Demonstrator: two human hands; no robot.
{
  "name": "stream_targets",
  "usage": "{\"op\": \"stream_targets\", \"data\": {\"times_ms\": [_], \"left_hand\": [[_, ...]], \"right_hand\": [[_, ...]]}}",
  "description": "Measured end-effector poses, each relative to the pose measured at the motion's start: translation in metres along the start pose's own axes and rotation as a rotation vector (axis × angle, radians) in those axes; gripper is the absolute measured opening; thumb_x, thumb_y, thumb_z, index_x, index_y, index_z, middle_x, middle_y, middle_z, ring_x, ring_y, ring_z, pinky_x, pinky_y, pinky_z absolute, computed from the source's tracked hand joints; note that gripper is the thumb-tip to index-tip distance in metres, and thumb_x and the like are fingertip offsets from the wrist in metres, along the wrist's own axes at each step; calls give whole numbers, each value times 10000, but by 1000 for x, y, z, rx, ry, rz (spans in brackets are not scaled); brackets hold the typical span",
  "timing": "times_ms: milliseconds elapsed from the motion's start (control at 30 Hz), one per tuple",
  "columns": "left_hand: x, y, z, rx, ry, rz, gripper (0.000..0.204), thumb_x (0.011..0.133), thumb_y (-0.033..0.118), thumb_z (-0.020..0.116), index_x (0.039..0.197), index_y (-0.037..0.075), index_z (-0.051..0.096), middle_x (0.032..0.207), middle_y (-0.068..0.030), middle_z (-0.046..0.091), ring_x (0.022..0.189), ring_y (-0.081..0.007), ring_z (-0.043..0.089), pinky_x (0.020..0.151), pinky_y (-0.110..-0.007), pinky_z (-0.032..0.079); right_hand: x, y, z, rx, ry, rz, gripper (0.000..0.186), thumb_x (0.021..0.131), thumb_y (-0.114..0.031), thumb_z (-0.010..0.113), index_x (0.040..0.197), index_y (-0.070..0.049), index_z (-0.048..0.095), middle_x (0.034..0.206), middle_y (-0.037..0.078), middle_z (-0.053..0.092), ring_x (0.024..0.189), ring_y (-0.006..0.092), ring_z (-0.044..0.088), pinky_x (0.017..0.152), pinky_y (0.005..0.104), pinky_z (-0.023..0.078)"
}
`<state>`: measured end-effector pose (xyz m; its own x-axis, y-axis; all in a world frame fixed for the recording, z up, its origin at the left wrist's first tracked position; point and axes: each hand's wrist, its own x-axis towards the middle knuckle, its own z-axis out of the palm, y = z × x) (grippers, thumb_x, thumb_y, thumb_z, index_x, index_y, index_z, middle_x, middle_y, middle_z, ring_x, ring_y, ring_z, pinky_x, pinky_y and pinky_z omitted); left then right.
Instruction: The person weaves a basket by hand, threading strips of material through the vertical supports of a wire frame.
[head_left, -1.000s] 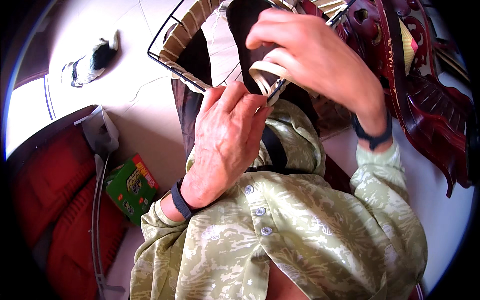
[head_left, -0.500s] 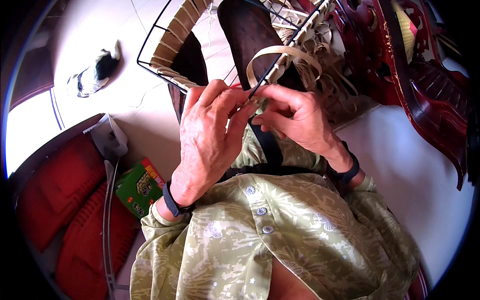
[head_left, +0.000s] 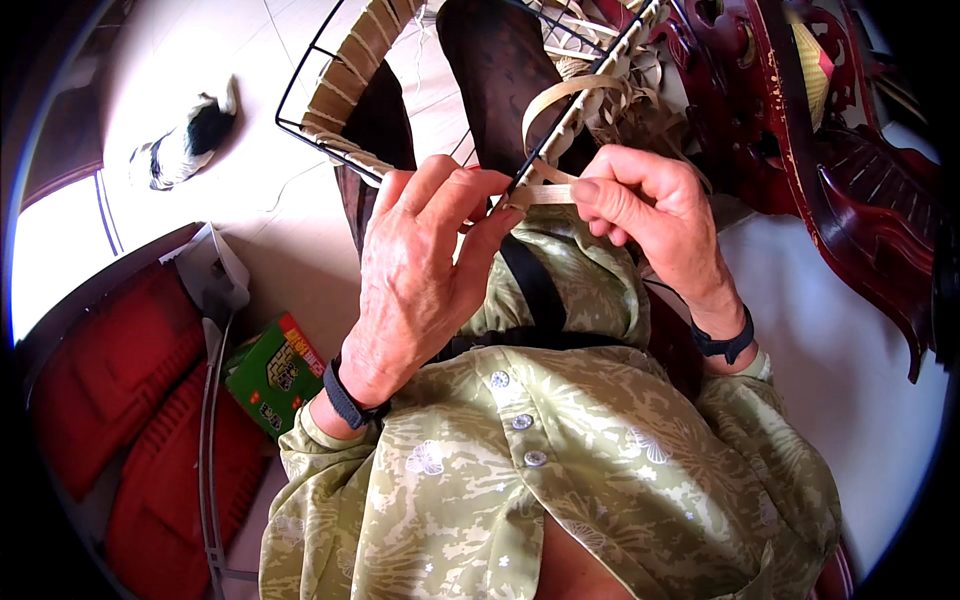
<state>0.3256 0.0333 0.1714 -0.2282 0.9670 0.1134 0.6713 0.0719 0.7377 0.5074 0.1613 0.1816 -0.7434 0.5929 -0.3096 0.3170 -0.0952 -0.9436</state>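
Observation:
A black wire basket frame, its rods partly wrapped in flat beige strip, stands over my legs. My left hand pinches the near corner of the frame between thumb and fingers. From that corner a flat beige strip runs taut to the right, its end held between the thumb and curled fingers of my right hand. Part of the strip arches in a loose loop above the wrapped right-hand rod. My left fingertips partly hide where the strip meets the wire.
Loose beige strips lie tangled beyond my right hand. Carved dark red wooden furniture stands at the right. To the left are red cushions, a green box and a white container. A black-and-white animal lies on the tiled floor.
My right hand has moved right, away from the corner, drawing the strip out straight. The loop of strip has become smaller and shifted. My left hand stays at the corner.

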Motion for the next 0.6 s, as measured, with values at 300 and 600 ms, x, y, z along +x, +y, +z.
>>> {"op": "stream_targets", "data": {"times_ms": [300, 600], "left_hand": [[4, 13, 4, 38, 28, -18, 147, 846, 6, 653, 985, 30, 613, 994, -132, 558, 840, -327, 560, 747, -424, 448], [-5, 12, 25, -34, 151, -76, 292, 824, 58, 720, 1073, 19, 574, 918, -124, 587, 813, -309, 597, 712, -389, 485]], "right_hand": [[12, -13, 2, 283, -31, 227, 322, 956, -336, 671, 784, -64, 662, 695, -53, 594, 566, 4, 461, 503, 177, 366], [19, -31, -24, -338, -78, -461, 274, 839, -149, 780, 703, -12, 585, 699, 9, 573, 745, 134, 547, 713, 282, 429]]}}
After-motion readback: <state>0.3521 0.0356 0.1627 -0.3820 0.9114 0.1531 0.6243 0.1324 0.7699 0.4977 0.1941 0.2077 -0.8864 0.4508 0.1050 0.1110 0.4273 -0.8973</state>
